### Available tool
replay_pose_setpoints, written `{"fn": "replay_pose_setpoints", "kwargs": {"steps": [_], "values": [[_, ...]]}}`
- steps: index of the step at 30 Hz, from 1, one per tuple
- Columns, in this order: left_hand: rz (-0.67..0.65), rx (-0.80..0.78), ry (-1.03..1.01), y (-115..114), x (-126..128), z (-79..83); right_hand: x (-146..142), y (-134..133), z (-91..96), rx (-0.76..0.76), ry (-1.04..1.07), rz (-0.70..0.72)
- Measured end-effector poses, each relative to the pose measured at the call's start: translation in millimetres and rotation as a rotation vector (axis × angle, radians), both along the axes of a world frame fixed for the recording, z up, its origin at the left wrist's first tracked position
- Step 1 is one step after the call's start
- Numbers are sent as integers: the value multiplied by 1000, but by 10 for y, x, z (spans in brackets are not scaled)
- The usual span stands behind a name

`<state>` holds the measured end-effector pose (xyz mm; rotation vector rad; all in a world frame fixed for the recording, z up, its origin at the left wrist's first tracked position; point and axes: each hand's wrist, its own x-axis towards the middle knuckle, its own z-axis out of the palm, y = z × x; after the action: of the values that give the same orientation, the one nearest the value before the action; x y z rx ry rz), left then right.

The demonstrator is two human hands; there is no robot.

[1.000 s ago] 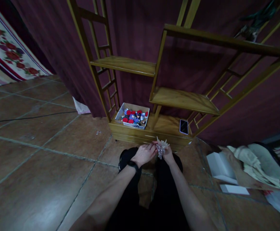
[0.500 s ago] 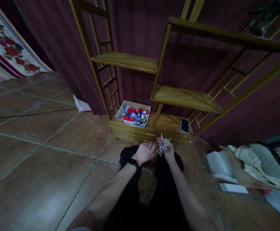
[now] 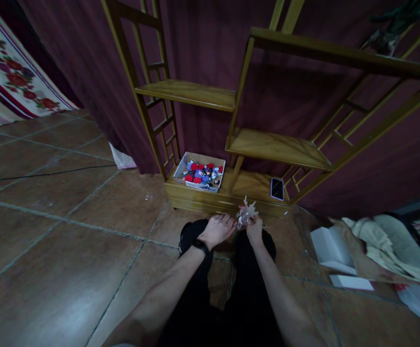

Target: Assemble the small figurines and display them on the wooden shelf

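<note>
A stepped wooden shelf unit [image 3: 275,147] stands before a dark maroon curtain [image 3: 203,48]. Brown floor tiles [image 3: 116,207] with pale grout [image 3: 65,220] spread out below the unit's front edge; a flower-patterned cloth [image 3: 18,79] shows well beyond its left edge. Dim light leaves a bluish glare [image 3: 69,311] on the tiles.

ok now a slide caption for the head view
Right hand holding a translucent spiky object, left hand close by, before a wooden shelf unit and open box.

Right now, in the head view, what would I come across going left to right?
Floral fabric, shallow box of small figures, clear spiky piece, phone, larger white box.
</note>
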<state>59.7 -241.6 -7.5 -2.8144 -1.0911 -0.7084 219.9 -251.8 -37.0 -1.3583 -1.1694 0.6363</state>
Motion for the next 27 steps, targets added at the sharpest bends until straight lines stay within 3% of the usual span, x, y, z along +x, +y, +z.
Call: {"fn": "replay_pose_setpoints", "kwargs": {"steps": [6, 19, 27], "values": [[85, -74, -4, 27, -12, -1, 48, 61, -113, -59, -75, -119], [313, -207, -90, 67, -34, 95, 39, 72, -118, -112, -36, -98], [190, -160, -110, 32, -27, 62, 31, 40, -39, -94, -135, -84]]}}
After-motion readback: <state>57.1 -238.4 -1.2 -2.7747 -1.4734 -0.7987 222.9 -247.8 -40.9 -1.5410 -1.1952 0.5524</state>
